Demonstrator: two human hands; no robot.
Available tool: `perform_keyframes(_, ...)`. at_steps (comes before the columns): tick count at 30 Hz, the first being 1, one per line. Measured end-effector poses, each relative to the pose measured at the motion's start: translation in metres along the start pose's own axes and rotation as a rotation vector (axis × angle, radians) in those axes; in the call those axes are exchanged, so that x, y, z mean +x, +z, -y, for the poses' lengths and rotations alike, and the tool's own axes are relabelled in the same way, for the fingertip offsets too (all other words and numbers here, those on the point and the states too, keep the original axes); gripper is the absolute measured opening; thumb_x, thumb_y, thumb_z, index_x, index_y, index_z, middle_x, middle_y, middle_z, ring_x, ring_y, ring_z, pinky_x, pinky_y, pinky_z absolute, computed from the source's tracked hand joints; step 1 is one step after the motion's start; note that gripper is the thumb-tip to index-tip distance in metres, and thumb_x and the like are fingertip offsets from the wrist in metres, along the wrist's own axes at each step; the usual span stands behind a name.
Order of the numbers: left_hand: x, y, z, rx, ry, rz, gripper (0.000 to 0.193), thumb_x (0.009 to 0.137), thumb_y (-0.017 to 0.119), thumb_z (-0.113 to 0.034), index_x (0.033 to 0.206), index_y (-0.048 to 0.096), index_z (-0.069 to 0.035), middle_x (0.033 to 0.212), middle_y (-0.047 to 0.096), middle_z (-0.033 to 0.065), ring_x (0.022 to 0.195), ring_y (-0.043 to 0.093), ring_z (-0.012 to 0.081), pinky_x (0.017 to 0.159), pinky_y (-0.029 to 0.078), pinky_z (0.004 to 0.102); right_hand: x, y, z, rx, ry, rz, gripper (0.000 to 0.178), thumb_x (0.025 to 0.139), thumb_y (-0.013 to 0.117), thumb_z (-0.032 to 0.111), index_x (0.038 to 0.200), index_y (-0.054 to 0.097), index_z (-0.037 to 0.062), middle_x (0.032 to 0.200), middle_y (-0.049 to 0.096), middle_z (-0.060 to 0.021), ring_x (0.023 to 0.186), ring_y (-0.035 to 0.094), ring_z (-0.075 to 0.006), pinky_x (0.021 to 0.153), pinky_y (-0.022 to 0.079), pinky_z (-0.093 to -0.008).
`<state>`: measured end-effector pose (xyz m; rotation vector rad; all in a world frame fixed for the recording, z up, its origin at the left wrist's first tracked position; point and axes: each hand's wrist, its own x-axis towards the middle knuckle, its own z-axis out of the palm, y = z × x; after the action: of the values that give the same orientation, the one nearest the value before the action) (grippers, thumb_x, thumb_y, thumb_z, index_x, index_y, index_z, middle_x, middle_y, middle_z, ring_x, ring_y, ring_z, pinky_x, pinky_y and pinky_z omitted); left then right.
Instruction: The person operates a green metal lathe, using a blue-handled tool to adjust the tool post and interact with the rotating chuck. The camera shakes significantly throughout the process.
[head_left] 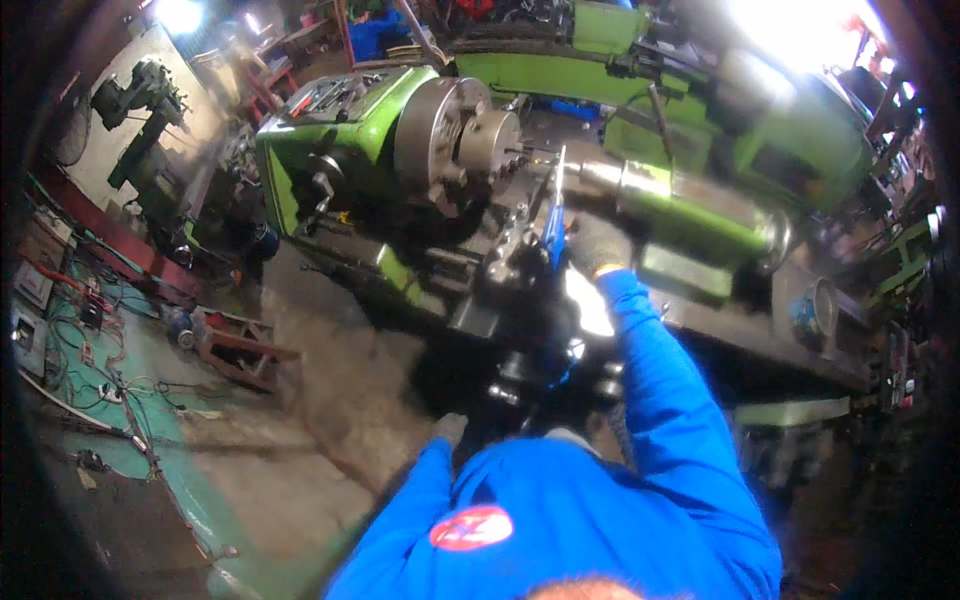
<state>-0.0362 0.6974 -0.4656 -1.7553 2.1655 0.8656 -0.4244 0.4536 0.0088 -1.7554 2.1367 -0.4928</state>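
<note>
A green lathe stands in front of me, with a large round chuck [440,140] and a lighter cylindrical workpiece [490,145] in it. My right hand [598,245], in a dark grey glove, reaches over the carriage. It grips a blue-handled tool [553,238] whose long, pale, thin tip points up beside the gap between workpiece and tailstock [650,185]. A thin drill-like rod [535,155] spans that gap. The fingers are partly hidden and blurred. My left hand [450,430], also gloved, hangs low by my body, away from the lathe; its fingers do not show clearly.
Tools lie on the headstock top [335,95]. The tool post [510,240] and handles stick up close to my right hand. A metal bucket [815,305] sits at the right. On the left are a rusty metal stand [240,345] and loose cables [100,340] across the floor.
</note>
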Motion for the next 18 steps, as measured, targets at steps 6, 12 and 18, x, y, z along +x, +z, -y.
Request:
perform_keyframes(6,-0.008,-0.051,-0.042,0.139,0.060,0.081,0.031,0.101,0.049,-0.019,0.117,0.074,-0.007,0.127,0.070,0.0235,0.118,0.067,0.0432,0.100,0.055,0.0539,-0.002,-0.001,-0.013,-0.057,-0.101,-0.141,0.033,0.092,0.064,0.049,0.113,0.078,0.0284,0.113,0.078,-0.0119,0.109,0.074,-0.0360,0.092,0.057,-0.0494)
perform_keyframes(12,-0.028,0.008,-0.017,-0.060,-0.277,-0.011,0.033,0.101,0.052,-0.020,0.123,0.073,-0.009,0.132,0.069,0.0223,0.121,0.067,0.0410,0.103,0.055,0.0525,0.019,0.011,-0.028,0.044,-0.114,-0.044,0.044,0.097,0.057,0.041,0.124,0.073,0.0097,0.120,0.074,-0.0250,0.115,0.072,-0.0413,0.095,0.057,-0.0517)
perform_keyframes(18,-0.068,0.020,-0.022,0.018,-0.344,0.115,0.038,0.101,0.051,-0.026,0.129,0.071,-0.010,0.137,0.066,0.0225,0.126,0.064,0.0413,0.107,0.052,0.0522,-0.009,-0.041,-0.008,0.015,-0.068,0.178,0.048,0.101,0.053,0.041,0.134,0.069,0.0100,0.140,0.065,-0.0247,0.131,0.062,-0.0425,0.108,0.051,-0.0534)
